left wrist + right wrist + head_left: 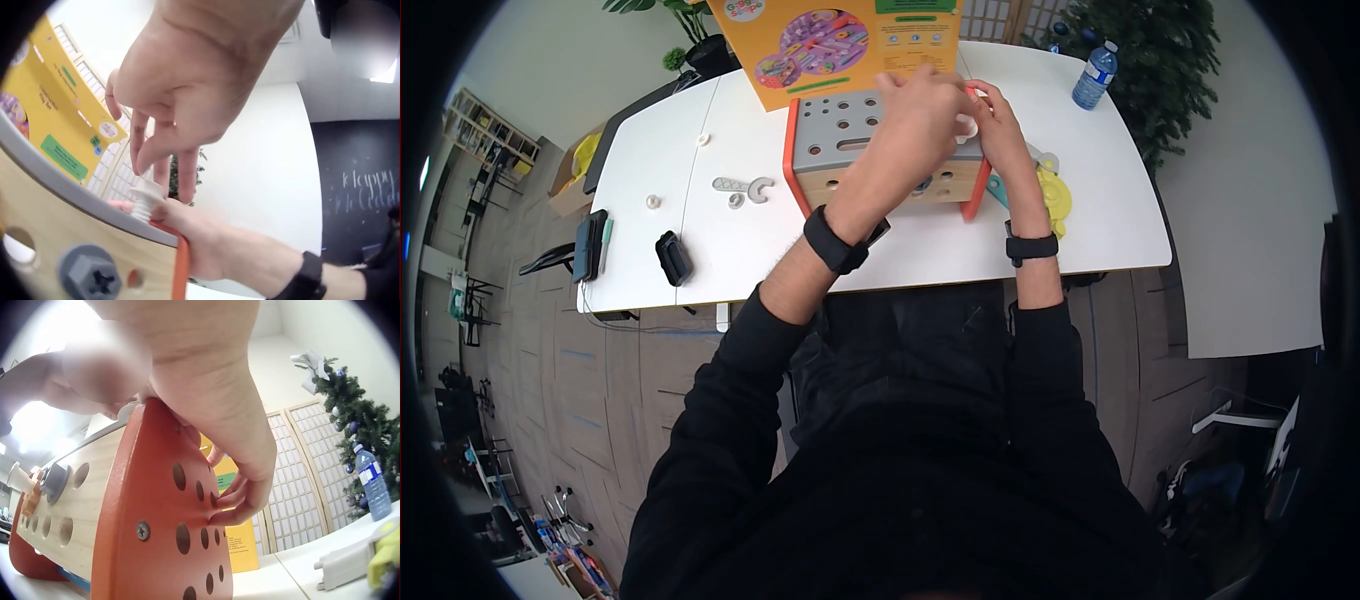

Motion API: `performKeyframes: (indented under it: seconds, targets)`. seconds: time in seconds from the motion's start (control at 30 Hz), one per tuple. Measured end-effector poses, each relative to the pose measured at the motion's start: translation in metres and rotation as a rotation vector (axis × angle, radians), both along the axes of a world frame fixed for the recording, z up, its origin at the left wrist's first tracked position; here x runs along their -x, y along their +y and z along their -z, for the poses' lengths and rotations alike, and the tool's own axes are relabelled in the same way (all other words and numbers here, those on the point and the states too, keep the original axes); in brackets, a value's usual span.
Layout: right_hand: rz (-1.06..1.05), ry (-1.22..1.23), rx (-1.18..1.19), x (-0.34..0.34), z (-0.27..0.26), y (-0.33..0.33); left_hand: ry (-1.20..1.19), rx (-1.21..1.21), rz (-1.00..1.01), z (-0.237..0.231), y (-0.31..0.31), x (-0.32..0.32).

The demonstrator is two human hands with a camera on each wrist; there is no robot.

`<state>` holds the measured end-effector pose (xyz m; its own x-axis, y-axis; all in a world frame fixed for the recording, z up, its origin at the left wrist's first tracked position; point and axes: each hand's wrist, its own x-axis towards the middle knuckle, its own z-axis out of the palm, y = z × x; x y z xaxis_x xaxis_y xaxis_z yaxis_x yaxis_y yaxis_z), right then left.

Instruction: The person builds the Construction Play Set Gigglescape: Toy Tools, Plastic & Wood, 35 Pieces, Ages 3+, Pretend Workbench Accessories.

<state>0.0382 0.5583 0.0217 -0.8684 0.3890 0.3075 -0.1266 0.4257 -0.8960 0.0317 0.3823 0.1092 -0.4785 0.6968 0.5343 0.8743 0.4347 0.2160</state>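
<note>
A toy workbench (830, 150) with a grey holed top, wooden front and red side panels stands on the white table. Over its right end is my left hand (920, 115), fingers pointing down. In the left wrist view a white plastic screw (145, 203) stands upright at the top's corner, thumb and fingertips of that hand close about its head. My right hand (1003, 135) grips the corner beside the screw, its bent fingers (240, 500) against the outside of the red side panel (159, 512). A grey bolt (94, 275) sits in the wooden front.
Behind the workbench stands a yellow box (840, 50). Yellow toy parts (1055, 197) lie to the right, with a water bottle (1095, 75) farther back. On the left are a grey toy wrench (743, 187), a black case (672, 258) and small white pieces (653, 202).
</note>
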Motion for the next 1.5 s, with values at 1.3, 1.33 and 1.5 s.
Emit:
performKeyframes:
  seconds: [1.3,1.33,1.5]
  targets:
    - [0.238,-0.831,-0.508,-0.103,0.022,0.095,-0.693,-0.379,0.083,0.024,-0.097,0.057]
    - [0.221,-0.822,-0.507,-0.103,0.023,0.092,-0.715,-0.413,0.097,0.026,-0.097,0.058]
    - [0.315,-0.787,-0.363,-0.103,0.016,0.072,-0.662,-0.427,0.164,0.023,-0.1,0.059]
